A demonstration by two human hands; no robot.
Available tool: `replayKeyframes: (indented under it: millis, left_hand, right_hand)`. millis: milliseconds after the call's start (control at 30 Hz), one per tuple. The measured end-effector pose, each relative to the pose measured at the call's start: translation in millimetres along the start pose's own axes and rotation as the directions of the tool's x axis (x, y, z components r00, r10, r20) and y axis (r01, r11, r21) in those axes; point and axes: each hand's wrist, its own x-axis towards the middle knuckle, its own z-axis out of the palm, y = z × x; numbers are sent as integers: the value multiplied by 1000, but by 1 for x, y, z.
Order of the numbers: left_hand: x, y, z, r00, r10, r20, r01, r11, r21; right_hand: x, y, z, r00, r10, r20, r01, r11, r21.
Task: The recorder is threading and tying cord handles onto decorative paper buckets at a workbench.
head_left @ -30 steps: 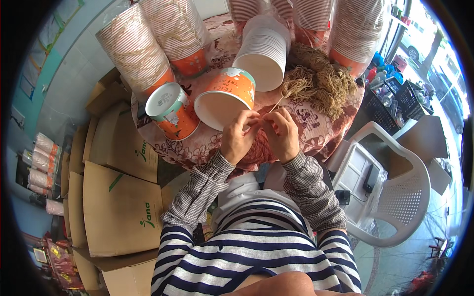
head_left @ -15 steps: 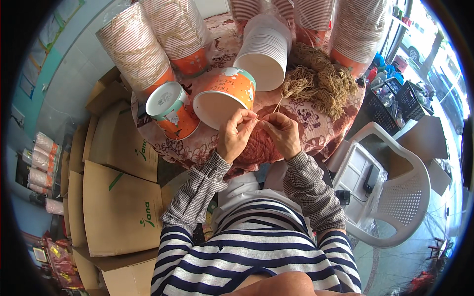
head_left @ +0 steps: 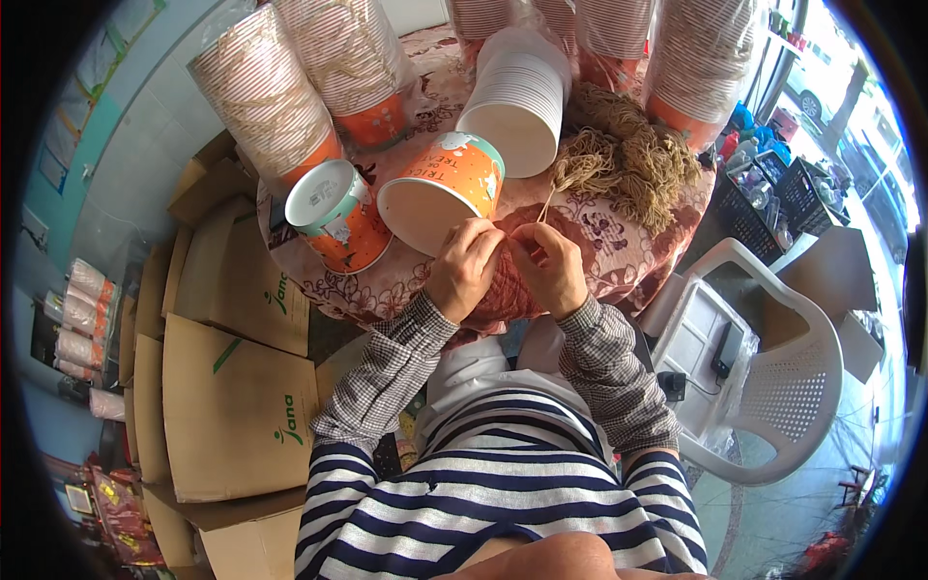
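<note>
Over the near edge of the cloth-covered table, my left hand (head_left: 466, 271) and my right hand (head_left: 551, 271) meet at the fingertips, both closed in a pinch on a thin tan cord (head_left: 546, 205). Part of the cord rises above my right fingers; its end between the fingertips is too small to make out. Just beyond my left hand, an orange paper bucket (head_left: 454, 169) with a green band lies on its side, its white mouth facing me. A matching bucket (head_left: 343, 227) stands upside down to its left. A tangled bundle of tan cords (head_left: 643, 179) lies beyond my right hand.
A nested stack of white-lined buckets (head_left: 512, 97) lies behind. Tall bagged stacks (head_left: 266, 87) line the table's far side. Cardboard boxes (head_left: 232, 406) fill the left; a white plastic chair (head_left: 793, 377) stands right, with black crates (head_left: 754, 208) beyond.
My left hand has turned, its fingers curling further over and its back showing more. My right fingers have shifted slightly. The buckets and cord bundle stay put.
</note>
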Motion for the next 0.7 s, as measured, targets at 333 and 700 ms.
replayKeyframes:
  millis: [333,700]
  left_hand:
    - [-1,-22,-5,797,-383,467,603,482,-635]
    - [-6,-22,-5,622,-453,639,690,-67,-720]
  right_hand:
    - [8,14,-2,981,56,186,-104,960,258]
    - [-1,10,0,978,71,198,-121,961,251]
